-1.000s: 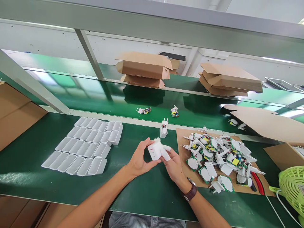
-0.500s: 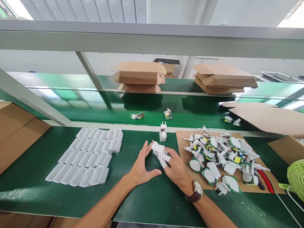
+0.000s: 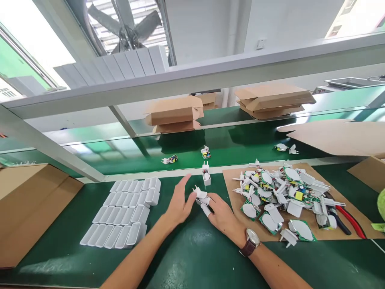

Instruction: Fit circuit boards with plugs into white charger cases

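My right hand [image 3: 224, 214], with white covers on some fingertips and a watch on the wrist, grips a white plug assembly [image 3: 200, 192], its prongs pointing up and left. My left hand [image 3: 179, 202] is open beside it, fingers stretched out and thumb close to the plug; whether the thumb touches it I cannot tell. Just beyond the hands stands a white charger housing [image 3: 206, 176] with a plug assembly in it. To the right, a heap of plug assemblies with green circuit boards [image 3: 273, 192] lies on cardboard. Rows of white plastic housings [image 3: 117, 214] are laid out on the left.
Red-and-black pliers [image 3: 355, 222] lie at the heap's right edge. A large cardboard box [image 3: 39, 208] stands far left. Loose circuit assemblies [image 3: 206, 152] rest on the green back strip. Folded cartons [image 3: 270, 100] sit behind, under a metal crossbar [image 3: 192, 82].
My view has tipped upward and tilted, bringing a wall fan into sight. My left thumb has swung up toward the plug assembly, which stays in my right hand.
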Available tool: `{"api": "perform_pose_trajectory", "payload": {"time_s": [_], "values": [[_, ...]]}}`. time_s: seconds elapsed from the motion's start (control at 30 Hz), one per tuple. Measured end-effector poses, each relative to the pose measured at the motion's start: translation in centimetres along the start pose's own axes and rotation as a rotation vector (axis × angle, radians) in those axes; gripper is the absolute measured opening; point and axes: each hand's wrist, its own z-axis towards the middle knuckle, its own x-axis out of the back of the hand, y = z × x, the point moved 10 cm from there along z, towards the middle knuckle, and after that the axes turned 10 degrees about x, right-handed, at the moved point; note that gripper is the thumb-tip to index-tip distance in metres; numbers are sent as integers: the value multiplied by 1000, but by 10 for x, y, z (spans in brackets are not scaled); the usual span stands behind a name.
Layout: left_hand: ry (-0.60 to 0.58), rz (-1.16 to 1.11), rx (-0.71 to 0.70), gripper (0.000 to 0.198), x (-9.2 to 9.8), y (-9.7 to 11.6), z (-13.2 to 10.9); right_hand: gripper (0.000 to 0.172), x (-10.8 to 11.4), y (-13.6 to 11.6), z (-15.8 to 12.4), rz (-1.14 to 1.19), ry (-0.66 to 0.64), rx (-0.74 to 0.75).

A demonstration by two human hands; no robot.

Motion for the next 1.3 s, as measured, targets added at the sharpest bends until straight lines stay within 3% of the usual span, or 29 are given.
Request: {"api": "perform_pose_trajectory", "payload": {"time_s": [0.1, 0.17, 0.27, 0.33, 0.43, 0.57, 0.67, 0.77, 0.87, 1.0, 1.17, 1.3], "values": [[-29, 313, 38, 52, 15, -15, 68, 29, -3, 2, -2, -23, 7, -19], [-83, 528, 243, 56, 26, -47, 109, 27, -6, 3, -3, -39, 8, -16], [-78, 601, 395, 59, 43, -75, 145, 21, -12, 5, -4, -68, -24, -12], [-97, 611, 448, 53, 41, -86, 156, 19, -18, 8, -4, -87, -72, -17], [-149, 611, 477, 42, 18, -90, 170, 18, -24, 9, -2, -115, -159, -15], [-224, 568, 436, 32, -40, -74, 195, 15, -25, 8, 0, -126, -235, -9], [-269, 529, 417, 41, -75, -61, 209, 16, -22, 6, 2, -150, -252, -14], [-269, 500, 447, 52, -85, -53, 216, 18, -19, 2, 5, -184, -259, 16], [-262, 444, 466, 41, -83, -40, 219, 15, -16, -1, 7, -206, -256, 43], [-374, 298, 372, 40, -106, 2, 212, 12, -12, -3, 9, -195, -230, 51], [-608, 160, 138, 42, -157, 71, 171, 10, -14, -5, 9, -231, -284, 77], [-747, 101, 10, 56, -171, 98, 133, 10, -16, -4, 9, -270, -309, 86]]}}
